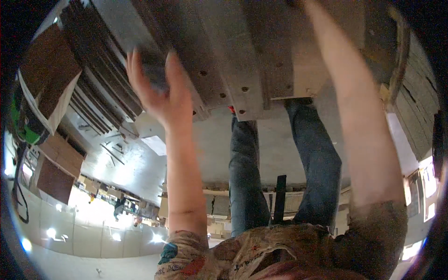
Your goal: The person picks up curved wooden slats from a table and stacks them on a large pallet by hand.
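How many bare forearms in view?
2: left forearm, left of the jeans, leading to the open left hand; right forearm, right of the jeans, reaching the top edge.

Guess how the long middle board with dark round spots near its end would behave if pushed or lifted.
The board would probably stay stiff: no sag shows along it. It seems unlikely to roll, as its face looks broad and flat. Its length suggests an awkward, perhaps heavy lift, though its material is hard to tell.

Dark lettering (pixel 169 269) on patterned shirt (pixel 322 247), not clearly readable
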`<state>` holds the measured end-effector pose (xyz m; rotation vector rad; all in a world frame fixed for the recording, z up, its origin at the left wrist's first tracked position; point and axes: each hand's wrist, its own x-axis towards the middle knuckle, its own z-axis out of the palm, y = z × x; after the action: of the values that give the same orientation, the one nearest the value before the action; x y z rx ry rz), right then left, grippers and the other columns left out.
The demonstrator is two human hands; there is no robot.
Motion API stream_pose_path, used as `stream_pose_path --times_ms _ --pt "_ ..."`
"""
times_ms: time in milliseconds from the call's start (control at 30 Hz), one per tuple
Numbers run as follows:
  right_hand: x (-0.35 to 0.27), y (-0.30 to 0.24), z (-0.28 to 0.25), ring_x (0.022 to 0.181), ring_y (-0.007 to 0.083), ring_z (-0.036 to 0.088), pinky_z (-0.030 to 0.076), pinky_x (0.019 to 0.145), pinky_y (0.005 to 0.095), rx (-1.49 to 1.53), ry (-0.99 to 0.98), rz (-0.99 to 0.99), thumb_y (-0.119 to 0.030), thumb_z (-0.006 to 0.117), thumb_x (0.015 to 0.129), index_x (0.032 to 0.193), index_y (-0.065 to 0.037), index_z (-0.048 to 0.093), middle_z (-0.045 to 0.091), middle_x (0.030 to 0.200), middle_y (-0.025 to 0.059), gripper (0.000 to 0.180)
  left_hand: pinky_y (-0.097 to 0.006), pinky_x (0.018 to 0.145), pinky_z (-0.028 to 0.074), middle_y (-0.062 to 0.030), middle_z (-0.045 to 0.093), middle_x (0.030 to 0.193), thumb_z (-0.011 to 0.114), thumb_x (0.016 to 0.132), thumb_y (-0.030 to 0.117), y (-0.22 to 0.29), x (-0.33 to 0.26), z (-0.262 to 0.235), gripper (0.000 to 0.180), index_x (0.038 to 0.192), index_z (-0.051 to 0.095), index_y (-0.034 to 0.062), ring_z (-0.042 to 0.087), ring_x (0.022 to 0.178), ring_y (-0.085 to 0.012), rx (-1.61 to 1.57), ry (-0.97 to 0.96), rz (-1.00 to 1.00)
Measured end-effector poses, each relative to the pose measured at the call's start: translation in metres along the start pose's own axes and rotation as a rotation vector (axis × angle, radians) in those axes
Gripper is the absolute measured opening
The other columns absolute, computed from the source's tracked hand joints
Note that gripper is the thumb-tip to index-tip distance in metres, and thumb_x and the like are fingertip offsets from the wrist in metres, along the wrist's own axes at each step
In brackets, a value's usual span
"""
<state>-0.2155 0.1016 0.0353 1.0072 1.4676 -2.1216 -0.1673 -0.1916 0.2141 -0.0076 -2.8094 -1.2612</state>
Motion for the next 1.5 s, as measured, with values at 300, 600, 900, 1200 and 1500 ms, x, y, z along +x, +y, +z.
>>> stream_pose_path --times_ms 300,600,900,1200,1500 --pt "-0.198 0.174 0.002 0.13 0.0238 0.023 0.021 0.104 0.0463 0.604 0.201 0.497 -0.052 0.043 0.087 0.139 -0.012 0.023 0.021 0.144 0.0083 0.069 -0.053 0.099 0.028 -0.0165 0.038 0.13 0.035 0.092 0.04 -0.022 -0.183 -0.023 0.047 0.125 0.039 0.0061 0.035 0.121 -0.0318 -1.117 0.427 -1.851" --pt "-0.171 0.143 0.046 0.122 0.0292 0.035 0.028 0.098 0.0501 1.146 0.347 0.455 -0.068 0.036 0.079 0.136 -0.014 0.03 0.032 0.138 0.0111 0.079 -0.049 0.098 0.032 -0.0153 0.031 0.136 0.042 0.089 0.045 -0.107 -0.177 0.089 0.059 0.134 0.028 0.0075 0.035 0.122 -0.0332 -1.722 -0.249 -1.358" --pt "-0.158 0.164 0.048 0.101 0.0333 0.052 0.042 0.086 0.0481 1.458 0.376 0.426 -0.047 0.037 0.083 0.119 -0.006 0.05 0.055 0.113 0.0146 0.056 -0.047 0.098 0.033 -0.0127 0.036 0.133 0.043 0.089 0.045 -0.141 -0.19 0.117 0.057 0.131 0.034 0.008 0.037 0.12 -0.0312 -1.896 -0.32 -1.063" --pt "-0.146 0.139 0.047 0.102 0.0339 0.052 0.041 0.089 0.0466 1.362 0.292 0.315 -0.041 0.035 0.084 0.116 -0.005 0.053 0.055 0.115 0.0155 0.052 -0.045 0.097 0.035 -0.0102 0.041 0.129 0.044 0.088 0.045 -0.148 -0.189 0.135 0.054 0.128 0.039 0.0086 0.039 0.118 -0.0292 -1.983 -0.276 -0.935" --pt "-0.146 0.124 0.049 0.114 0.0313 0.045 0.032 0.099 0.0433 1.19 0.245 0.288 -0.058 0.046 0.079 0.127 -0.005 0.042 0.048 0.123 0.0162 0.071 -0.041 0.096 0.037 -0.0081 0.048 0.123 0.045 0.087 0.043 -0.111 -0.184 0.089 0.05 0.125 0.044 0.0097 0.046 0.111 -0.0268 -1.617 -0.081 -1.22"
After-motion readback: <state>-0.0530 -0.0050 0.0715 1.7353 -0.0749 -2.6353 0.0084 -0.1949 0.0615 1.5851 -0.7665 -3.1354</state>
